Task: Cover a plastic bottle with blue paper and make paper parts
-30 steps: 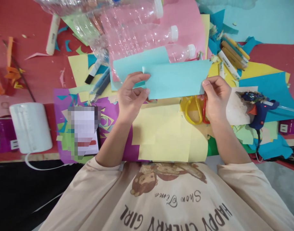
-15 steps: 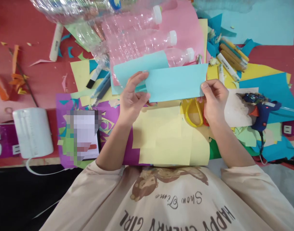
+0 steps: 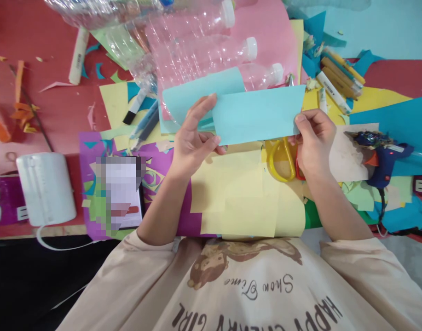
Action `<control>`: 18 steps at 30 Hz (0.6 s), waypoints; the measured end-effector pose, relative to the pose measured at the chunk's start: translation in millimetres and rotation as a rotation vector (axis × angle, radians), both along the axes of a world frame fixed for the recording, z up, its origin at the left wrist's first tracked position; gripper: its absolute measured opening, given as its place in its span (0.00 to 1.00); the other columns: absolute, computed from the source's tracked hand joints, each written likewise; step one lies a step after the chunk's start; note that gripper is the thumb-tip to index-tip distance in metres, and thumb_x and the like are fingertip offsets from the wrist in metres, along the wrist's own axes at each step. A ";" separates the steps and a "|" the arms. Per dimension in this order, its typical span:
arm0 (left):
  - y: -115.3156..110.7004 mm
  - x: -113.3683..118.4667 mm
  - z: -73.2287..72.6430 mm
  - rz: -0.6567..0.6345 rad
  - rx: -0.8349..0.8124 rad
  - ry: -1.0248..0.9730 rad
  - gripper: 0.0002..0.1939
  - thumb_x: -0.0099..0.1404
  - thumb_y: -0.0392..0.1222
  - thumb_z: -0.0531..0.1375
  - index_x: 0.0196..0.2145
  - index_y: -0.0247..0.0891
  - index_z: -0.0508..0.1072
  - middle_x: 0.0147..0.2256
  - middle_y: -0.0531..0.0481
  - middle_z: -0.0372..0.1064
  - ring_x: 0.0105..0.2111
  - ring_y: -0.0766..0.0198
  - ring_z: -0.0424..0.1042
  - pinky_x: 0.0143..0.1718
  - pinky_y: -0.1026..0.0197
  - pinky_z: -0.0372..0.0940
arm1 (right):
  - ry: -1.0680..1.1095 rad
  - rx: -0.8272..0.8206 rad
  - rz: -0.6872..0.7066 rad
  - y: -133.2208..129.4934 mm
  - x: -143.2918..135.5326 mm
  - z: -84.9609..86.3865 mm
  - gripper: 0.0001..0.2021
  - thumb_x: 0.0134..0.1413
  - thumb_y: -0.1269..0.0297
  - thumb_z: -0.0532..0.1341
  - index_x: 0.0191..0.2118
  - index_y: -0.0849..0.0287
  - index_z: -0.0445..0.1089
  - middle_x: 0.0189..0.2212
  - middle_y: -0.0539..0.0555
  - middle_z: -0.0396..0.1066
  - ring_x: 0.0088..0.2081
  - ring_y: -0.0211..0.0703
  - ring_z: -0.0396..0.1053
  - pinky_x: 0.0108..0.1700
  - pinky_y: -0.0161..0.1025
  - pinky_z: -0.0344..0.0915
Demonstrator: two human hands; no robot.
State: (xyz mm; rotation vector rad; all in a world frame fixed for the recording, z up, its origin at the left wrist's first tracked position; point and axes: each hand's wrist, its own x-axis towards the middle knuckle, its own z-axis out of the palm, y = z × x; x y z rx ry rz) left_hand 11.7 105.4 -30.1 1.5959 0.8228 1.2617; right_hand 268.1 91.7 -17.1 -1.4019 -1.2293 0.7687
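A light blue paper strip [image 3: 259,115] is stretched level between my two hands, above the work surface. My left hand [image 3: 190,147] has its left end between the fingertips and thumb, at the upper and lower corners. With thumb and bent fingers, my right hand [image 3: 316,145] pinches the right end. Behind the strip, more light blue paper [image 3: 200,89] lies over the nearest clear bottle [image 3: 257,76]. Below my hands are pale yellow sheets [image 3: 245,193]. Close to my right hand, the yellow handle of scissors [image 3: 272,166] shows; their blades are hidden.
Several clear plastic bottles [image 3: 197,50] lie on pink paper [image 3: 266,23]. A blue glue gun [image 3: 381,168] rests at right, near markers [image 3: 335,92]. On the left are a phone [image 3: 128,193], a white pouch-like object [image 3: 47,188] and paper scraps on the red table [image 3: 52,27].
Both hands and the paper strip have shifted slightly to the right in view. The hold on the strip's two ends looks the same.
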 end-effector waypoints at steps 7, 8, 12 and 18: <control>0.5 -0.9 1.6 -0.034 0.022 -0.041 0.34 0.61 0.39 0.65 0.62 0.55 0.61 0.67 0.52 0.49 0.44 0.64 0.75 0.25 0.73 0.74 | 0.153 -0.018 -0.017 1.5 -3.8 6.4 0.12 0.54 0.54 0.63 0.27 0.54 0.65 0.23 0.45 0.60 0.18 0.30 0.56 0.20 0.36 0.59; 0.3 -0.9 1.9 -0.036 0.024 -0.039 0.34 0.60 0.39 0.65 0.61 0.55 0.61 0.67 0.53 0.50 0.46 0.63 0.74 0.25 0.73 0.74 | 0.161 -0.021 -0.014 2.0 -3.7 7.6 0.11 0.54 0.55 0.63 0.27 0.54 0.65 0.22 0.45 0.60 0.18 0.30 0.56 0.20 0.36 0.59; -0.9 0.5 4.9 -0.057 0.016 0.005 0.36 0.59 0.41 0.66 0.62 0.57 0.59 0.68 0.52 0.45 0.34 0.72 0.75 0.26 0.71 0.74 | 0.168 -0.017 0.003 5.0 -1.9 8.8 0.09 0.55 0.59 0.63 0.27 0.54 0.65 0.22 0.45 0.61 0.18 0.31 0.58 0.20 0.35 0.60; -4.7 3.2 17.4 0.042 0.139 -0.051 0.35 0.61 0.49 0.64 0.62 0.62 0.56 0.62 0.58 0.59 0.47 0.66 0.73 0.17 0.72 0.66 | 0.080 -0.012 0.046 8.1 5.3 10.8 0.08 0.56 0.59 0.62 0.28 0.54 0.66 0.21 0.45 0.60 0.20 0.32 0.57 0.22 0.35 0.58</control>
